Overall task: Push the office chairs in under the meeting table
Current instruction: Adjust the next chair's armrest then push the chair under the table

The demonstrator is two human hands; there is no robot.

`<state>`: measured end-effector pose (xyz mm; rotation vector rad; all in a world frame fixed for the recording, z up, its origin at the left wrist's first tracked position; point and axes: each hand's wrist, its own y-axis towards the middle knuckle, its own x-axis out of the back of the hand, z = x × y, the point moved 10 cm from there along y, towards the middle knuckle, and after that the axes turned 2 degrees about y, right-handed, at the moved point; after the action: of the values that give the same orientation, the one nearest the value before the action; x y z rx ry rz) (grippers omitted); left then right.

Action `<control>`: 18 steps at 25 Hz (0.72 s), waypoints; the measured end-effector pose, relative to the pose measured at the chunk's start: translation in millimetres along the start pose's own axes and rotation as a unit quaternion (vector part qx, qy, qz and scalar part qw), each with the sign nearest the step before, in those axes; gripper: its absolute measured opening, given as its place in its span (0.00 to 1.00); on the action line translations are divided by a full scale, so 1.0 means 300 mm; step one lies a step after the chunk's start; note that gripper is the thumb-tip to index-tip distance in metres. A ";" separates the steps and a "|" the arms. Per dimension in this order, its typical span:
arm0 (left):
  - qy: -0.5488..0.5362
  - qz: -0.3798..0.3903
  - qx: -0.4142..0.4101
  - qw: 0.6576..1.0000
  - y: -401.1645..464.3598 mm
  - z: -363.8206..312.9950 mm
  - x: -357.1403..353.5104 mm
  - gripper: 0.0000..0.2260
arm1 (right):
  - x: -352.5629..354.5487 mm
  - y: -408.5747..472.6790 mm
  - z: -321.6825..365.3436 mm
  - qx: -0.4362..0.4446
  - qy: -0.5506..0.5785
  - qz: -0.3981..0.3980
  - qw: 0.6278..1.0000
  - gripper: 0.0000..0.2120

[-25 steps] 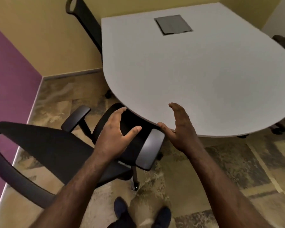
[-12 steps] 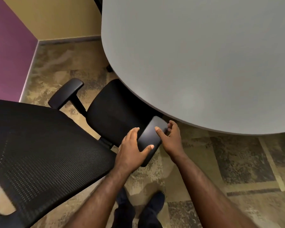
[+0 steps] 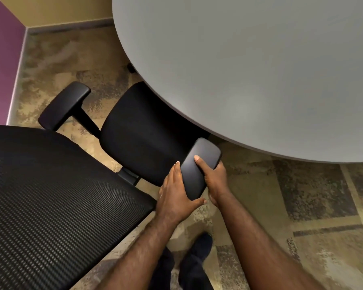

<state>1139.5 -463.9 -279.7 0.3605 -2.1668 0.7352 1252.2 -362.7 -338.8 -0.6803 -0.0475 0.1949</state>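
Note:
A black office chair stands at the left of the grey meeting table point(image 3: 260, 70). Its seat point(image 3: 143, 130) has its front part tucked under the table's curved edge. The mesh backrest point(image 3: 50, 195) fills the lower left. My left hand point(image 3: 176, 195) and my right hand point(image 3: 215, 181) both grip the chair's near armrest pad point(image 3: 199, 166), one on each side. The far armrest point(image 3: 65, 105) points toward the wall.
A purple wall point(image 3: 2, 59) and a yellow wall with a skirting board close off the left and back. Patterned carpet point(image 3: 302, 206) covers the floor. My shoes point(image 3: 197, 258) stand just behind the armrest. A dark caster point(image 3: 131, 68) shows under the table's left edge.
My hands dropped from above the table edge onto the near armrest and closed on it. My view tilted down and closer, so the backrest now fills more of the frame.

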 end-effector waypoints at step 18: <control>0.001 0.021 0.018 1.000 0.076 0.092 -0.132 0.56 | 0.003 0.083 -0.170 -0.031 0.027 -0.057 0.998 0.25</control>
<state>1137.3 -462.4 -332.9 0.3347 -2.1675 0.7981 1254.5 -375.2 -393.9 -0.7417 -0.0394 0.0660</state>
